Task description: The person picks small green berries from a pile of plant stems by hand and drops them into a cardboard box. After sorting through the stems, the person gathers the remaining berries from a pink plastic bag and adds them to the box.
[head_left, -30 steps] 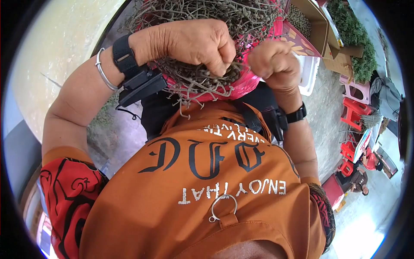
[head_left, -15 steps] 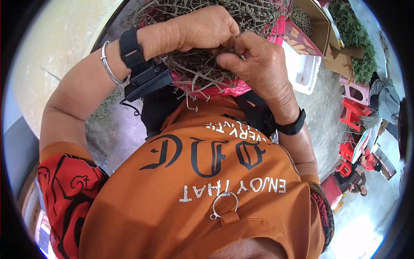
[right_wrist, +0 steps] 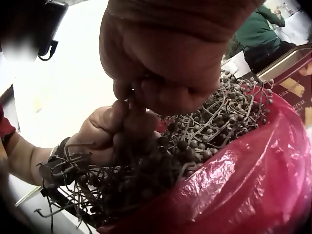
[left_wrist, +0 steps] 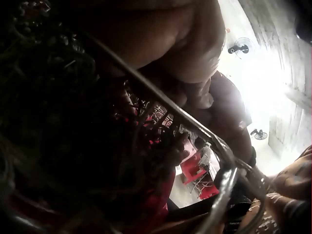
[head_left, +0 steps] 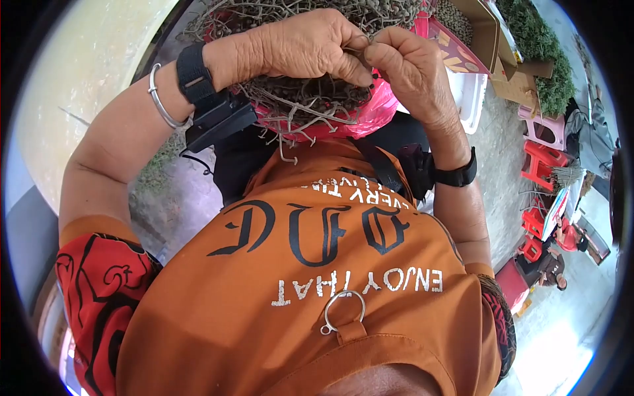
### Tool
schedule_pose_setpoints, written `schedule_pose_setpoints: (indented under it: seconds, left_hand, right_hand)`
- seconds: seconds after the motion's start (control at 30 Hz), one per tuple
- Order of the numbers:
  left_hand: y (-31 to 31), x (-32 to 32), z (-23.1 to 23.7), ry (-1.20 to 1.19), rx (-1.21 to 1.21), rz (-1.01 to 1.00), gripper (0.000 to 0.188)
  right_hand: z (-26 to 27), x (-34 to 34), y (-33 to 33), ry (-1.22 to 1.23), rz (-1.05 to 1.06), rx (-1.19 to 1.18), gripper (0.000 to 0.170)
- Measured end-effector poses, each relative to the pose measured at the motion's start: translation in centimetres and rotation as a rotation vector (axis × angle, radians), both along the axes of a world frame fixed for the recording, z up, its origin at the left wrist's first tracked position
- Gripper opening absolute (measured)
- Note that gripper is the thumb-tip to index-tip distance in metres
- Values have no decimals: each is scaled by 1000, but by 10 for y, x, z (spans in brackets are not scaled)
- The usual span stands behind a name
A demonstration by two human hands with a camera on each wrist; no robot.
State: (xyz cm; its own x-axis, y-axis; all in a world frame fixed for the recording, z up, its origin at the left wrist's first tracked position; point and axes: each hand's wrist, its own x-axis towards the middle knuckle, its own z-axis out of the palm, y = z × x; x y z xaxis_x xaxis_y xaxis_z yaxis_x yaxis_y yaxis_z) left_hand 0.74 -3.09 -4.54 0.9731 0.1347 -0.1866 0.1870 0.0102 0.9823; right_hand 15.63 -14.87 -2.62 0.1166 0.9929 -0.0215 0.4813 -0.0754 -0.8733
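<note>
My left hand (head_left: pixel 307 46) and right hand (head_left: pixel 416 72) meet over a tangled heap of dried grey stems with small round heads (head_left: pixel 310 115). Both hands have thumb and fingers curled together, tips nearly touching, with a thin stem (head_left: pixel 357 37) pinched between them. Its far end is hidden by the fingers. The right wrist view has the right hand (right_wrist: pixel 161 63) above the left hand (right_wrist: pixel 100 126), close over the heap. A pink plastic bag (head_left: pixel 376 112) holds the heap. The left wrist view is dark, and a long stem (left_wrist: pixel 165 100) crosses it.
Beyond the right hand stand a cardboard box (head_left: pixel 485 30) containing round heads and a white tray (head_left: pixel 472 99). Green plants (head_left: pixel 551 66), red stools (head_left: pixel 543 162) and a seated person (head_left: pixel 551 267) are farther right. A pale tabletop (head_left: pixel 72 86) lies to the left.
My right hand, which was apart and blurred, has come over to the left hand. Their fingertips now meet at a thin stem above the heap.
</note>
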Motion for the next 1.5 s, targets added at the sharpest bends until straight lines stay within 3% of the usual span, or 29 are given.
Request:
schedule_pose_setpoints:
  seconds: [0.03, 0.13, 0.17, 0.27, 0.3, 0.4, 0.57, 0.67, 0.93, 1.13, 1.23, 1.37, 1.5]
  left_hand:
    - [0, -1, -1, 44, 34, 8, 17]
    - [4, -4, -6, 48, 116, 81, 18]
    - [6, -4, -7, 48, 156, 118, 18]
    - [16, -2, 5, 176, 38, 164, 18]
    - [18, 2, 10, 235, -16, 173, 22]
    - [12, 9, 17, 185, -1, 198, 21]
    - [11, 4, 18, 136, 73, 208, 20]
    - [12, 3, 15, 117, 15, 203, 20]
    - [10, 2, 23, 19, 135, 182, 15]
    - [0, -3, 15, -69, 128, 108, 19]
    - [-12, -1, 14, -91, 284, 102, 18]
    - [-6, -6, -2, -273, 556, 43, 17]
    - [-6, -4, -2, -365, 512, -50, 13]
  right_hand:
    - [1, 0, 0, 2, -1, 1, 14]
    - [9, -2, 3, 385, 92, -124, 15]
    - [12, -1, 4, 384, 96, -124, 15]
    - [22, 7, -1, 1050, 313, 79, 8]
    - [22, 11, -3, 1045, 306, 87, 8]
    - [18, 22, -5, 1093, 21, 67, 11]
    - [-1, 21, -19, 898, -20, -95, 19]
    - [-4, 0, -17, 158, 18, -191, 20]
    - [-16, -28, -3, -248, -41, -70, 15]
    - [-10, -16, -10, -44, -82, -173, 12]
    - [0, -14, -14, 46, -92, -208, 11]
    - [4, -19, -11, 34, 1, -170, 11]
    - [0, -5, -11, 298, 154, -217, 11]
